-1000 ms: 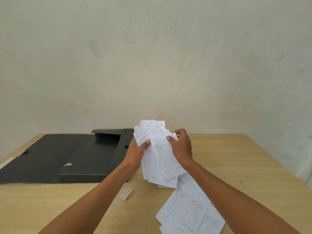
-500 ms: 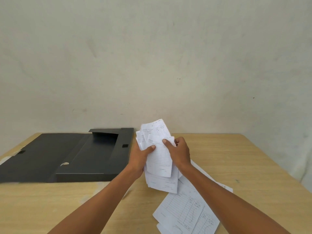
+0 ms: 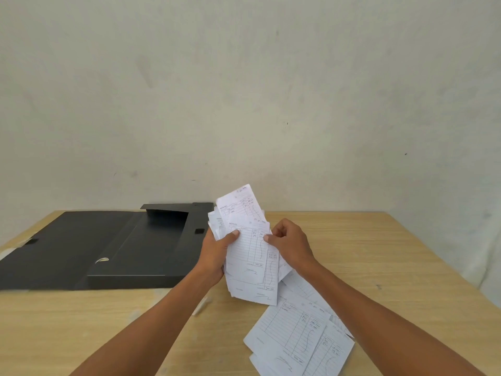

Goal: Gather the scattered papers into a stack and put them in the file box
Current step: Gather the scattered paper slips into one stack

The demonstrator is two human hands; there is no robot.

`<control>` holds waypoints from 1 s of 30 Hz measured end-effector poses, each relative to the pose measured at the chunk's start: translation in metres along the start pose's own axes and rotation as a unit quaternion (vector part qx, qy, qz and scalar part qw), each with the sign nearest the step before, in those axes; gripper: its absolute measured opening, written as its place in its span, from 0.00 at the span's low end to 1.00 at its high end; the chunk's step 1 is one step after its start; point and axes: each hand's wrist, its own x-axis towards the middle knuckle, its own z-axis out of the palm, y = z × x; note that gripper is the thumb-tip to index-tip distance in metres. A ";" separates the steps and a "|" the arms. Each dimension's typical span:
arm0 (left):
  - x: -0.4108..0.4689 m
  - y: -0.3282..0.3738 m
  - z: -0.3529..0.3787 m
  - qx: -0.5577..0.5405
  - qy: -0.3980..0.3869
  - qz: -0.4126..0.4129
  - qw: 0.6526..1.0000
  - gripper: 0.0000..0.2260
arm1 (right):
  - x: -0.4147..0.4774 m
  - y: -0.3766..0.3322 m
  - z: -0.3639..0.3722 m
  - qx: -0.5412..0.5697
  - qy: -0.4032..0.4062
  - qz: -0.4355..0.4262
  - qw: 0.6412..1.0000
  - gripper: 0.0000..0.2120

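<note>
Both hands, left hand [image 3: 215, 249] and right hand [image 3: 290, 244], are closed on the untidy bundle of white printed slips [image 3: 250, 256] above the pale wooden tabletop [image 3: 393, 256], squarer than a second ago. More white slips [image 3: 295, 340] lie beneath; the open black file box [image 3: 151, 248] sits left, unmoved.

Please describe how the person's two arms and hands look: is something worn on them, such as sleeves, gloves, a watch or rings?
Both forearms are bare as far as the picture shows; no sleeve is visible. The left hand and the right hand wear no gloves. No watch, bracelet or ring can be seen on the wrists or on the visible fingers. The fingernails look short and unpainted.
</note>
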 end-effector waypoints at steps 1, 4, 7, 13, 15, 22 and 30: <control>0.001 0.000 -0.002 -0.004 0.005 -0.001 1.000 0.20 | 0.000 0.000 -0.001 0.030 -0.006 0.022 0.999 0.10; 0.003 0.001 -0.009 -0.016 0.008 -0.003 1.000 0.21 | 0.000 0.003 -0.011 0.095 -0.057 0.112 0.987 0.14; 0.004 0.005 -0.017 -0.019 0.017 -0.004 1.000 0.21 | -0.001 0.006 -0.021 0.129 -0.108 0.135 0.976 0.06; 0.007 0.004 -0.022 -0.026 0.018 -0.012 0.999 0.22 | -0.007 0.005 -0.025 0.100 -0.191 0.114 0.970 0.09; 0.009 0.002 -0.022 -0.026 0.020 -0.011 0.999 0.22 | -0.007 0.005 -0.023 0.102 -0.170 0.099 0.975 0.06; 0.012 -0.001 -0.020 -0.030 0.033 -0.002 0.999 0.22 | -0.007 0.002 -0.023 0.173 -0.123 0.115 0.970 0.04; 0.007 -0.004 -0.019 -0.022 0.006 -0.021 1.000 0.21 | -0.010 -0.001 -0.022 -0.020 -0.152 0.008 0.988 0.14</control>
